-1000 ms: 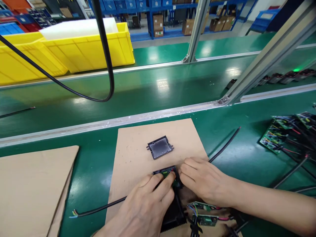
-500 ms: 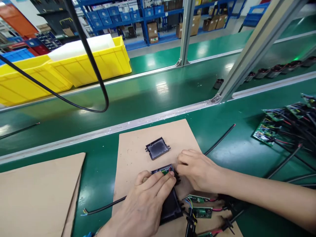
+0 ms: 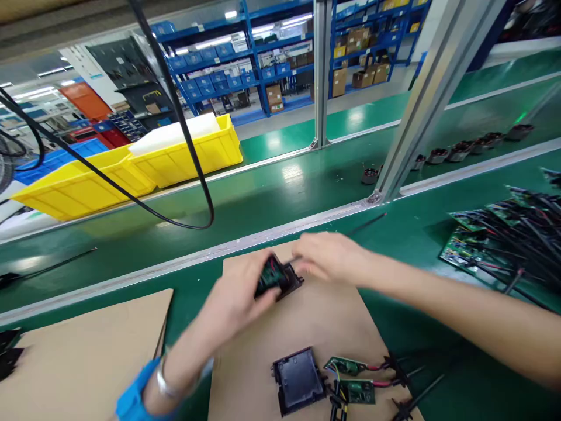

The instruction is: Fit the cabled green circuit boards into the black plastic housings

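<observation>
My left hand (image 3: 239, 286), blurred by motion, grips a black plastic case (image 3: 262, 285) with a green circuit board inside, tilted up on its side. Just under and beside it, a second black shell (image 3: 294, 283) rests on the cardboard sheet (image 3: 254, 351), partly covered. My right hand (image 3: 326, 256) is closed at the case's right side around a black cable (image 3: 295, 259), whose far end shows beyond the hand. Nearer to me lies an open black shell (image 3: 300, 383). Beside it are small green circuit boards (image 3: 359, 392) with wires and black cables.
Many wired circuit boards (image 3: 464, 251) are piled at the right. More cardboard (image 3: 87, 351) lies at the left. A metal rail (image 3: 263, 235) and slanted post (image 3: 412, 117) bound the bench, with yellow bins (image 3: 188, 158) beyond. A black cable loop (image 3: 205, 219) hangs at the left.
My left hand has moved away from me with the board-filled case, lifting it off the near shell toward the far one. My right hand has moved up and left. The view has tilted upward.
</observation>
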A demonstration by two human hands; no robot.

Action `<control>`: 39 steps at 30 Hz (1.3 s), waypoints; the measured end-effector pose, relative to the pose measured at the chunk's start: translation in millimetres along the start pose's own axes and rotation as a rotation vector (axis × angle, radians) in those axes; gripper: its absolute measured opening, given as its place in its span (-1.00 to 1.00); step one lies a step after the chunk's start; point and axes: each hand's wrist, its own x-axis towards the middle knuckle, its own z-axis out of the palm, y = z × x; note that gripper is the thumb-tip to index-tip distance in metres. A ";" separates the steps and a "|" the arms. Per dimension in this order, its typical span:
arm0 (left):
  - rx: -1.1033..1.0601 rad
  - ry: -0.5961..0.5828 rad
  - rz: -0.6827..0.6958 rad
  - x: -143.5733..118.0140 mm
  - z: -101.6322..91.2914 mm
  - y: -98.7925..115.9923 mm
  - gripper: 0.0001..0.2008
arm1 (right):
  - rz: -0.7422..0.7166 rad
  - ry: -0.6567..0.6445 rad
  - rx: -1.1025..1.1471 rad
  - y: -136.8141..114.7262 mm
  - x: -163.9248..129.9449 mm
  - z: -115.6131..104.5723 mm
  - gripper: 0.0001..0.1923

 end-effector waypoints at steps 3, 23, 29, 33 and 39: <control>0.117 -0.006 -0.110 54.7 -24.2 -49.9 -0.35 | 0.125 0.076 -0.061 53.2 36.3 -23.9 -0.76; -0.440 -0.060 -0.068 -39.1 30.4 64.9 -0.30 | 0.241 -0.344 0.582 -65.1 -97.5 -19.3 -0.82; -0.731 -0.130 -0.340 -44.0 21.7 94.9 -0.79 | 0.305 -0.159 0.587 -71.9 -67.8 -21.8 -0.82; -0.511 -0.090 -0.399 -35.9 20.4 87.3 -0.87 | 0.341 -0.039 0.183 -100.5 -47.1 -7.2 -0.80; -0.465 -0.156 -0.378 -30.4 14.2 70.2 -0.84 | 0.076 0.018 -0.110 -116.2 -37.1 11.4 -0.78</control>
